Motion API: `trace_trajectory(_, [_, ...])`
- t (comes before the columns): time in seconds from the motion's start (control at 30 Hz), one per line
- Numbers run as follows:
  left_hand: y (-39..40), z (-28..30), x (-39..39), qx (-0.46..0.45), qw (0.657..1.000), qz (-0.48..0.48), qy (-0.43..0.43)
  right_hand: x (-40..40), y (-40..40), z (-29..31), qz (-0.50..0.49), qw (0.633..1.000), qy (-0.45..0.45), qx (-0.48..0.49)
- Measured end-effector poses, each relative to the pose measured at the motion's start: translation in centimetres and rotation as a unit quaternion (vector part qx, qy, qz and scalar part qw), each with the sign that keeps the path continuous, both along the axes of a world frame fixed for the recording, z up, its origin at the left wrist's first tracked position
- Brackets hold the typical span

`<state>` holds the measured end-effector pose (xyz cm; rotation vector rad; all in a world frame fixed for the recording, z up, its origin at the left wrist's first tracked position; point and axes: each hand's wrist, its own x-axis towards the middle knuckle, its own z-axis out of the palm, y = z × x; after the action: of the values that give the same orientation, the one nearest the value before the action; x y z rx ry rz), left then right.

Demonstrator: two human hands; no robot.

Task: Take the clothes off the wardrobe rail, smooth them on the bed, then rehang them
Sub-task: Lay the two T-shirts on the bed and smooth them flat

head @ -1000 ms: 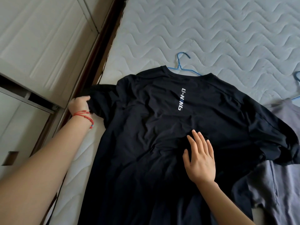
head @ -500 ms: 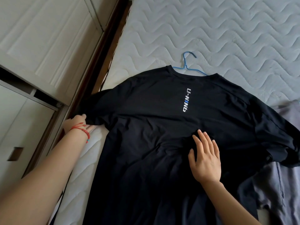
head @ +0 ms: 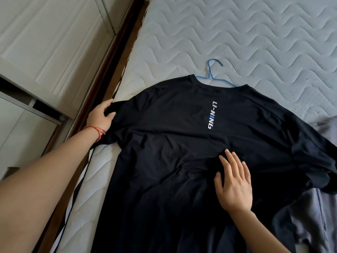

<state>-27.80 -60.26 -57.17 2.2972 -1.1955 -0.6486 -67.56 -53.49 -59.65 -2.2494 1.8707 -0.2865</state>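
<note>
A black T-shirt (head: 173,152) printed "LI-NING" (head: 212,115) in white and blue lies flat on the quilted bed (head: 237,33), its blue hanger (head: 217,77) poking out at the collar. The left hand (head: 101,115) grips the sleeve end; the right hand (head: 234,183) presses flat, fingers straight, on the shirt's middle.

T-shirt (head: 182,152) on bed (head: 237,33), hanger (head: 211,77) at collar
</note>
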Motion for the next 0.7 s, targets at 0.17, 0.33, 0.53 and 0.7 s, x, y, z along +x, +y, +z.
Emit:
trace_trajectory(0.17, [-0.9, 0.3, 0.2, 0.003, 0.981, -0.046, -0.187, 0.0, 0.0, 0.0, 0.002, 1.000, 0.004, 0.001])
trace_trajectory(0.33, [-2.6, 1.7, 0.3, -0.016, 0.985, 0.017, -0.169, 0.0, -0.1, 0.1, 0.001, 1.000, 0.007, 0.005])
trace_trajectory(0.53, [-3.8, 3.9, 0.1, -0.068, 0.961, 0.127, -0.235, 0.0, -0.1, -0.1, 0.003, 1.000, 0.005, 0.002])
trace_trajectory(0.7, [-2.4, 1.1, -2.7, -0.011, 0.933, -0.206, -0.295, 0.1, -0.1, 0.0, 0.001, 1.000, 0.002, 0.000])
